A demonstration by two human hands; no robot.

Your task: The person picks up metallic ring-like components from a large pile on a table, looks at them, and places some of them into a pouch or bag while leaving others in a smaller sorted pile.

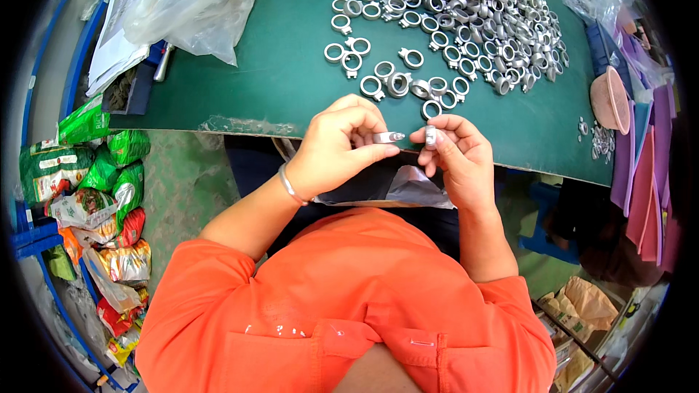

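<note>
My left hand point(347, 135) pinches a silver metal ring clamp point(389, 137) between thumb and fingers, its small lugged end pointing right. Close beside it, my right hand point(460, 151) holds another ring clamp point(430, 136) upright between thumb and forefinger. The two pieces are a short gap apart, just over the near edge of the green tabletop point(291, 65). Beyond my fingers lie several loose ring clamps, the nearest one point(431, 109) almost at my right fingertips. Farther back, a large heap of the same clamps point(473, 7) covers the far right of the table.
Clear plastic bags point(211, 14) and papers lie at the far left, beside a dark box point(138, 91). Small metal parts point(602, 142) and a pink basket point(610, 100) are at the right edge. Colourful packets point(109, 189) fill the left rack; a blue stool point(546, 222) stands below right.
</note>
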